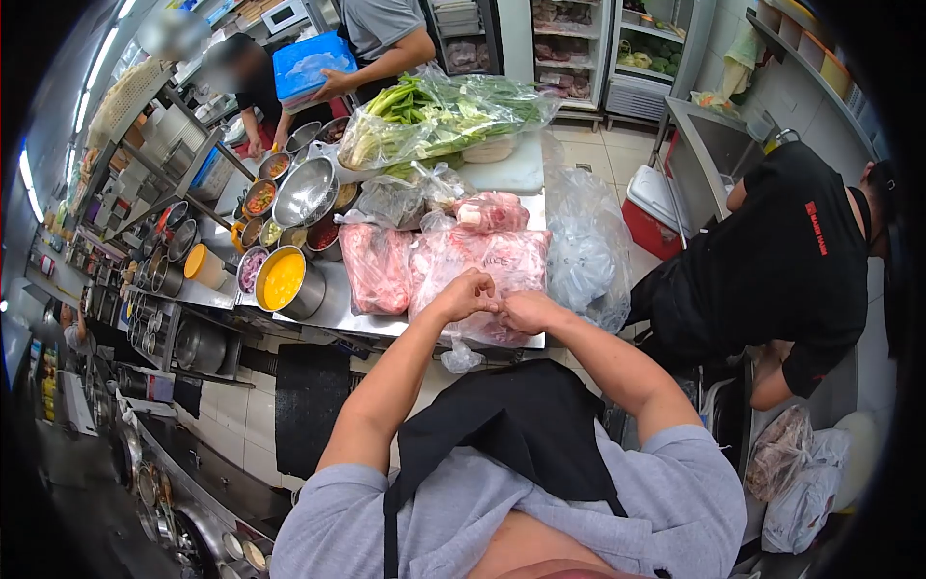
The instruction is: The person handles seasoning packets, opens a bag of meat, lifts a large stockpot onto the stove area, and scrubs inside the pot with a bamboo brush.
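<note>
A large clear plastic bag of pale pink meat (497, 259) lies flat at the near edge of the steel table. Over its front part, my left hand (466, 296) has its fingers curled in a pinch at the plastic. Close beside it, my right hand (529, 313) is closed on the same bag's plastic. The fingertips almost meet, and the exact bit of film between them is too small to make out. Another bag of meat (375, 268) touches it on the left, and a smaller wrapped piece of meat (490, 212) rests on its far end.
Left of the meat stand a pot of yellow liquid (284, 279) and a steel colander (304, 192). Bagged leafy greens (434, 121) and a white cutting board (509, 166) lie behind. Crumpled clear plastic (586, 241) hangs at the right edge. A co-worker in black (772, 261) stands close right.
</note>
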Action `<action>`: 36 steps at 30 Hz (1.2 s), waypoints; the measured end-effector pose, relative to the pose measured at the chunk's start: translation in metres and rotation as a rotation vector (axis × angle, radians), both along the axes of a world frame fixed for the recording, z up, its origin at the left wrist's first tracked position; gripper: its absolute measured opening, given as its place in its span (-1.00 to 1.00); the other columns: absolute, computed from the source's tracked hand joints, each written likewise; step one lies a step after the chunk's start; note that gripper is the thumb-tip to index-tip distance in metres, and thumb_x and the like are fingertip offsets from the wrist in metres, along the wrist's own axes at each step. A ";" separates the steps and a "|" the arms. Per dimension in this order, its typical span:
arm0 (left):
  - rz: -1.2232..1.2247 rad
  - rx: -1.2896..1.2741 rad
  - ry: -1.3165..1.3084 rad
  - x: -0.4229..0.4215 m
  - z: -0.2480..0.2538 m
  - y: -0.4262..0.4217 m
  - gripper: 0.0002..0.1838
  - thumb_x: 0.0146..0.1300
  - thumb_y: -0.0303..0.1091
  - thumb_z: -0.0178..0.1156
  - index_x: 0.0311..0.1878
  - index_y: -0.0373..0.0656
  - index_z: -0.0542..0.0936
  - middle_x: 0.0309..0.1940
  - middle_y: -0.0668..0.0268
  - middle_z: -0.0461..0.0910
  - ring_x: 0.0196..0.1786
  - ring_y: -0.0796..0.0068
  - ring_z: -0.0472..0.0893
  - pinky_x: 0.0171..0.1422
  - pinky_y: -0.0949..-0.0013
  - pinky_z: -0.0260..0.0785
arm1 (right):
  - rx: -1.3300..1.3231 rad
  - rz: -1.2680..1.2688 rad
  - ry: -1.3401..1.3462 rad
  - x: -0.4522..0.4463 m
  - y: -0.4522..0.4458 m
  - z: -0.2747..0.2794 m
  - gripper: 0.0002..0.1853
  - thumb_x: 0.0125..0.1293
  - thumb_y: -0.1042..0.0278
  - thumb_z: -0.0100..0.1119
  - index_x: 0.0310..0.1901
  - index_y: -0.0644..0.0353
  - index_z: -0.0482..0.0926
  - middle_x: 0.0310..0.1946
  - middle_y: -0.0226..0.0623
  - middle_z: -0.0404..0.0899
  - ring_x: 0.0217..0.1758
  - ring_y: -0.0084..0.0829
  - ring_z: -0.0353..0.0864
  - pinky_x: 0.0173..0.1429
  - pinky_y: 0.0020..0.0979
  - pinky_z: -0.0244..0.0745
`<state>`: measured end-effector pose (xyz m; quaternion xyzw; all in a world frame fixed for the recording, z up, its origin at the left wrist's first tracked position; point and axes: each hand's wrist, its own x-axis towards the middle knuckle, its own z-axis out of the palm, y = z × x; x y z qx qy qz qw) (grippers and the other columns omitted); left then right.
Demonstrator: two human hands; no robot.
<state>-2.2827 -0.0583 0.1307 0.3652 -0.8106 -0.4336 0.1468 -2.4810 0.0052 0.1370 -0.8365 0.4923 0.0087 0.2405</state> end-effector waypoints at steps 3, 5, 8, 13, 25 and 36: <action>-0.070 0.001 -0.076 -0.002 0.021 0.015 -0.53 -0.07 -0.20 0.54 -0.04 0.01 0.66 -0.06 0.19 0.48 -0.05 0.25 0.50 0.10 0.26 0.41 | -0.027 0.049 -0.061 -0.011 0.004 0.008 -0.72 0.21 0.25 0.04 -0.09 0.10 0.60 -0.21 -0.09 0.64 -0.10 -0.03 0.64 -0.04 -0.05 0.50; -0.121 -0.069 -0.115 0.006 -0.004 0.011 -0.56 -0.05 -0.16 0.52 -0.05 0.02 0.67 -0.06 0.15 0.48 -0.02 0.19 0.51 0.12 0.24 0.40 | -0.014 0.005 -0.061 -0.011 0.005 0.012 -0.73 0.21 0.25 0.04 -0.09 0.09 0.60 -0.23 -0.09 0.65 -0.10 -0.04 0.64 -0.05 -0.05 0.50; -0.199 -0.184 -0.177 0.007 -0.013 0.018 -0.60 0.03 -0.08 0.48 -0.08 0.00 0.69 -0.11 0.12 0.46 -0.04 0.15 0.53 0.11 0.20 0.42 | 0.011 -0.045 -0.051 -0.006 0.005 0.027 -0.74 0.20 0.25 0.05 -0.10 0.04 0.61 -0.25 -0.12 0.67 -0.13 -0.04 0.65 -0.08 -0.06 0.50; -0.029 -0.361 -0.598 0.013 0.019 0.014 -0.51 0.16 0.22 0.24 -0.08 0.05 0.72 -0.02 0.02 0.47 0.04 0.02 0.53 0.15 0.11 0.41 | -0.088 -0.041 0.099 -0.010 0.006 0.020 -0.71 0.17 0.20 0.06 -0.08 -0.07 0.62 -0.26 -0.17 0.69 -0.17 -0.10 0.69 -0.16 -0.07 0.57; 0.137 -0.540 -0.583 0.093 0.007 -0.010 -0.58 0.23 0.09 0.20 -0.39 -0.10 0.71 -0.39 0.12 0.60 -0.20 0.04 0.64 -0.09 0.06 0.49 | -0.097 -0.167 -0.008 -0.029 0.041 0.009 -0.78 0.30 0.19 0.04 -0.09 0.01 0.54 -0.27 -0.10 0.65 -0.15 -0.01 0.65 -0.13 -0.03 0.50; -0.014 -0.666 -0.419 0.008 -0.008 -0.002 -0.75 0.11 -0.34 0.23 -0.11 -0.12 0.57 -0.28 0.05 0.59 -0.18 -0.02 0.63 -0.15 0.04 0.51 | -0.212 -0.257 -0.166 0.000 0.060 0.011 -0.82 0.30 0.29 0.03 -0.13 0.14 0.53 -0.25 -0.07 0.63 -0.14 0.03 0.63 -0.12 -0.01 0.50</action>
